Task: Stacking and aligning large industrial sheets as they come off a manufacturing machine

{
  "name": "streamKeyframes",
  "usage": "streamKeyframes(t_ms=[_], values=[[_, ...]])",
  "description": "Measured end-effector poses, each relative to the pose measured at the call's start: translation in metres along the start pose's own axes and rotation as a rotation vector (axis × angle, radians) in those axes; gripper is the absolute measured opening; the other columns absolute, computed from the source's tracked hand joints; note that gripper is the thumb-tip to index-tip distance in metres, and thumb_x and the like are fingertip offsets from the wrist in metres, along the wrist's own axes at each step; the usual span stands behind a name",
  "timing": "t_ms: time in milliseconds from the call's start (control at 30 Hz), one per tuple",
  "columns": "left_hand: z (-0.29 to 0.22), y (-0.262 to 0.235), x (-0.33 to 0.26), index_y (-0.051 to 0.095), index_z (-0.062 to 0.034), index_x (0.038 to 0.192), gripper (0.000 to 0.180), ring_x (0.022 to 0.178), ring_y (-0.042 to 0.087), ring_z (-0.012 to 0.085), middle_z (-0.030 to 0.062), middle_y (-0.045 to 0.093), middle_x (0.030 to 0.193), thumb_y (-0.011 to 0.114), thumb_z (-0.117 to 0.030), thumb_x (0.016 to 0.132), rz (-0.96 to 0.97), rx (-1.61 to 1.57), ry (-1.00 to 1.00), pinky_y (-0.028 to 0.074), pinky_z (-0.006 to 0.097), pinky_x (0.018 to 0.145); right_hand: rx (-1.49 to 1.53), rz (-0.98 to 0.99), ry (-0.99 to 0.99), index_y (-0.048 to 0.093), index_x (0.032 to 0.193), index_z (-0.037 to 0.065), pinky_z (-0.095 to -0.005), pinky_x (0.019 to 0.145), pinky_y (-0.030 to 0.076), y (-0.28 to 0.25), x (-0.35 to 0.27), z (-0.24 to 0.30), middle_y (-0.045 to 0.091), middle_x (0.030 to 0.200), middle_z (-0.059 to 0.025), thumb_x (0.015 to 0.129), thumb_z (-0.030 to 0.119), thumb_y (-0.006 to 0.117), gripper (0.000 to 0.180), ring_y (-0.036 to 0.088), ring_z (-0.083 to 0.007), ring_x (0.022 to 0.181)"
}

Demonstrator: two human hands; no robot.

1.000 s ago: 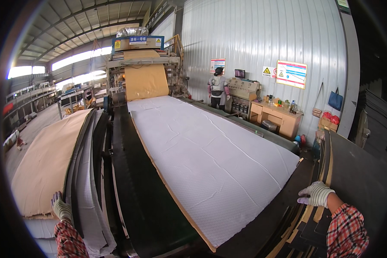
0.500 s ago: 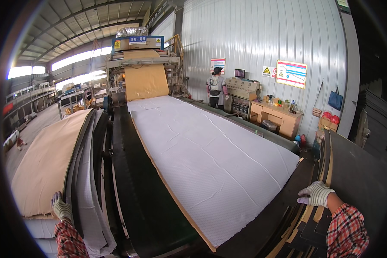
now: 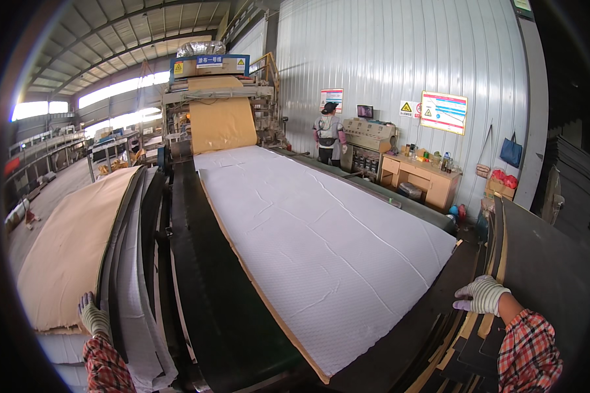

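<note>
A long white quilted-looking sheet (image 3: 308, 242) with wrinkles and a tan edge lies on the dark conveyor belt (image 3: 229, 314) between my hands. On the left, my left hand (image 3: 94, 316), in a striped glove, rests with fingers stretched out on the near edge of a stack of tan-topped sheets (image 3: 78, 242). White and dark layers hang down beside that stack. My right hand (image 3: 483, 296), gloved alike, lies over the edges of a stack of dark sheets (image 3: 550, 262), its fingers extended and apart. Neither hand touches the white sheet.
At the belt's far end stands a large machine (image 3: 262, 98) with a tan web (image 3: 223, 124) coming down from it. A co-worker (image 3: 329, 134) stands at a control console (image 3: 368, 136) on the right. A wooden desk (image 3: 426, 177) holding bottles stands against the metal wall.
</note>
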State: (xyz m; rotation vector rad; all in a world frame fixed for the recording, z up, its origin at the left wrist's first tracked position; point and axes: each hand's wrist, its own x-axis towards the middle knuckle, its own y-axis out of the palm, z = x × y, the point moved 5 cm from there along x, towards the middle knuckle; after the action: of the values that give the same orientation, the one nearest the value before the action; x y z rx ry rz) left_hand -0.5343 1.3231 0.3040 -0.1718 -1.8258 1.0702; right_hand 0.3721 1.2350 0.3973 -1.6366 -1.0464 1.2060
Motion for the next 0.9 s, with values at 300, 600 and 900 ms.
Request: streamKeyframes(t_ms=[300, 600, 900], values=[[0.0029, 0.003, 0.0005, 0.053, -0.0005, 0.116, 0.047, 0.116, 0.045, 0.0307, 0.0157, 0.054, 0.12, 0.058, -0.025, 0.076, -0.023, -0.005, 0.017, 0.031, 0.039, 0.102, 0.0, -0.003, -0.008, 0.055, 0.121, 0.014, -0.0383, 0.101, 0.029, -0.0015, -0.0013, 0.0015, 0.057, 0.118, -0.0121, 0.081, 0.064, 0.04, 0.065, 0.047, -0.0346, 0.114], [0.0047, 0.007, 0.0011, 0.053, -0.001, 0.116, 0.047, 0.116, 0.045, 0.0308, 0.0153, 0.054, 0.12, 0.058, -0.025, 0.076, -0.035, -0.004, 0.025, 0.031, 0.04, 0.102, -0.001, 0.004, 0.004, 0.055, 0.121, 0.015, -0.0385, 0.102, 0.028, -0.0014, -0.0013, 0.0015, 0.056, 0.119, -0.0121, 0.081, 0.064, 0.04, 0.065, 0.045, -0.0346, 0.116], [0.0048, 0.0066, 0.0009, 0.053, -0.0018, 0.117, 0.047, 0.117, 0.045, 0.03, 0.0148, 0.053, 0.121, 0.058, -0.025, 0.077, -0.024, 0.002, 0.014, 0.03, 0.039, 0.102, 0.0, 0.014, 0.008, 0.054, 0.122, 0.015, -0.0387, 0.103, 0.027, -0.001, -0.0011, 0.0007, 0.056, 0.12, -0.0122, 0.081, 0.065, 0.04, 0.066, 0.045, -0.0354, 0.116]])
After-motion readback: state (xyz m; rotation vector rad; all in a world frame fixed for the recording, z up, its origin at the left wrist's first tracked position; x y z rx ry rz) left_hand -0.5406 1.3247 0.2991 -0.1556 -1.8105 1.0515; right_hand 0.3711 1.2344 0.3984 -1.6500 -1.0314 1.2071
